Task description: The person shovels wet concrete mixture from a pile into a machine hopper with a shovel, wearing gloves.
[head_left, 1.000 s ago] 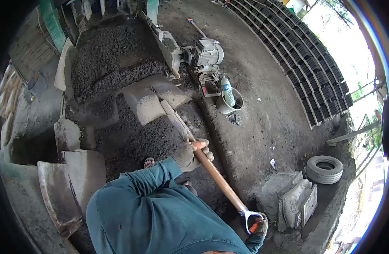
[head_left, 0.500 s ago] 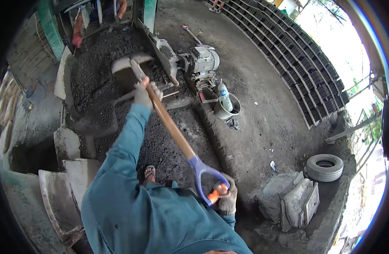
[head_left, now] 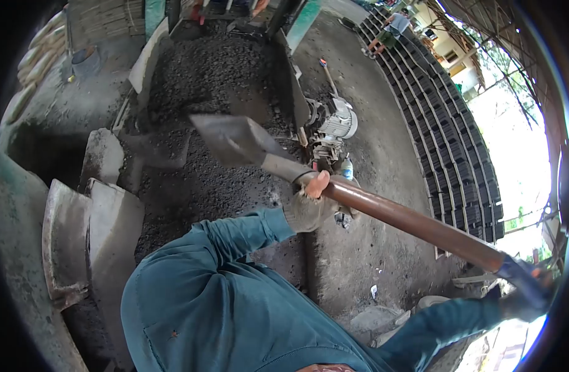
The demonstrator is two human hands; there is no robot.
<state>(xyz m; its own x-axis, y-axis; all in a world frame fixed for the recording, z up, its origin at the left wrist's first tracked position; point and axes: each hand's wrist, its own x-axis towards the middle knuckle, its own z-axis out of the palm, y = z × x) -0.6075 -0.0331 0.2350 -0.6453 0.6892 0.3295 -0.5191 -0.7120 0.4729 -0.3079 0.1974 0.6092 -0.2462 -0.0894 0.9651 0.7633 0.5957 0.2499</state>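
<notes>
A shovel (head_left: 414, 217) with a brown shaft runs from the middle of the view to the lower right. My left hand (head_left: 312, 201), in a worn glove, is wrapped round the shaft near the metal neck. Out at the right edge, my right hand (head_left: 529, 294) grips the blue handle end, partly blurred. The shovel blade (head_left: 231, 139) is tilted and raised over the dark ground, blurred by motion; whether it carries anything cannot be told. Beyond it lies a heap of dark, crumbly material (head_left: 213, 68) between low walls.
A grey motor (head_left: 340, 121) stands right of the heap, with a bottle (head_left: 347, 166) near it. Curved slabs (head_left: 67, 242) lean at the left. Racks of dark blocks (head_left: 445, 130) line the right, where another person (head_left: 393, 31) stands. Another shovel (head_left: 329, 77) lies behind the motor.
The shovel has swung from pointing away over the heap to lying across the view, its blade nearer. My right hand has moved out to the far right and up. The view has turned.
</notes>
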